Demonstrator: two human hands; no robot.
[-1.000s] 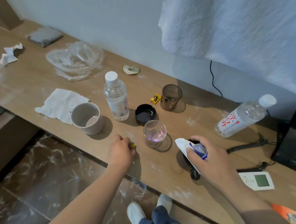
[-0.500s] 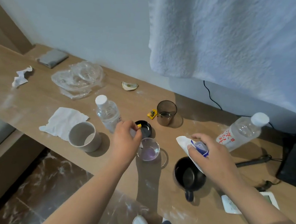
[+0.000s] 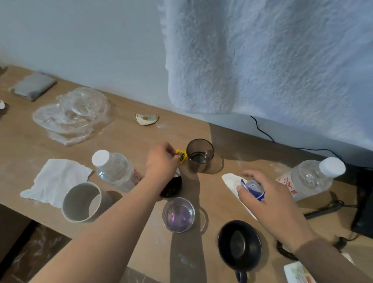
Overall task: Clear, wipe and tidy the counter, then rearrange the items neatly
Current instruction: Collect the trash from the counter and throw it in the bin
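1. Nearest you, your right hand (image 3: 272,199) hangs over the tabletop (image 3: 20,145), its fingers curled round a crumpled white-and-blue wrapper (image 3: 251,188). It is full, so leave it out of this pick.
2. Further off, your left hand (image 3: 160,161) is the nearer one to the small yellow packet (image 3: 182,156), which lies just right of its fingertips.
3. Those fingers appear to pinch the packet's left edge. Its long axis runs roughly near to far.
4. The smoked glass tumbler (image 3: 200,154) stands just right of the packet, so lift towards yourself.
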